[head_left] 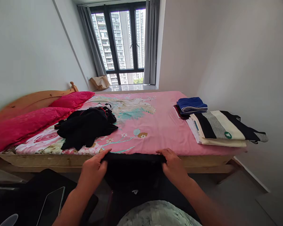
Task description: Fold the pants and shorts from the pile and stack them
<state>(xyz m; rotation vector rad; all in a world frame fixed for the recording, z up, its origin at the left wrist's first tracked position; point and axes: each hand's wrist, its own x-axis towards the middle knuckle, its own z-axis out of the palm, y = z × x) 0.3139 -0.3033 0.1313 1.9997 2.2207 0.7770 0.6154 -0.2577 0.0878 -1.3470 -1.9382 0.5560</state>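
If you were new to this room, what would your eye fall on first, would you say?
Probably the bright pink bedspread across the middle, with crimson pillows at its left end. On it, a loose black heap of clothes at left contrasts with folded clothes at right. In front of its near edge, the left hand and right hand grip a black cloth.

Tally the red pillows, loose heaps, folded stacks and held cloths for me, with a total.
Red pillows: 2, near pillow and far pillow
Loose heaps: 1, black heap
Folded stacks: 2, blue-topped stack and striped stack
Held cloths: 1, black cloth
Total: 6
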